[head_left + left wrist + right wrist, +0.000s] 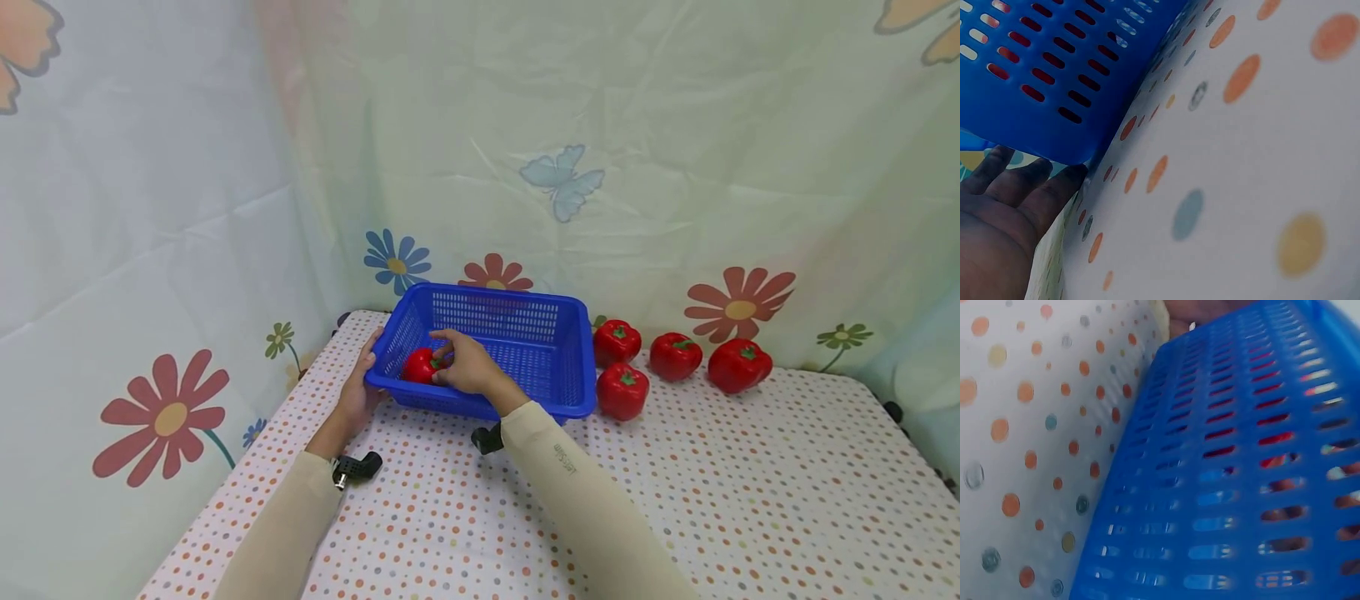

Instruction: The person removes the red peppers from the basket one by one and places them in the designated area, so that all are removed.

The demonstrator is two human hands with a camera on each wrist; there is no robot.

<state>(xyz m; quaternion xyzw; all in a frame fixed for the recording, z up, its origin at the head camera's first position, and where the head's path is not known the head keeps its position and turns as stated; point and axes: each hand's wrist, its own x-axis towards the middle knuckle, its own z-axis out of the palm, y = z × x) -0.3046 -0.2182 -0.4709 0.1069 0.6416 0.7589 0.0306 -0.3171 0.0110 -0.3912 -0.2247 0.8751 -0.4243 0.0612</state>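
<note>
A blue plastic basket [480, 402] with slotted walls stands on the dotted table. Inside its left end is a red bell pepper [418, 367], green stem to the right. My right hand [471, 364] reaches over the near rim and grips this pepper, thumb and fingers around its stem side. At the basket's left end, my left hand [358, 392] lies against the outer wall. In the left wrist view, the fingers [1019, 181] extend nearly straight to the basket's edge. Through the slots in the right wrist view, red shows beside part of the right hand.
Right of the basket are several more red bell peppers, one [622, 392] near its right wall and another [739, 365] farthest right. Behind the table hangs a flowered curtain [637, 250]. The dotted tablecloth [712, 483] stretches toward the front right.
</note>
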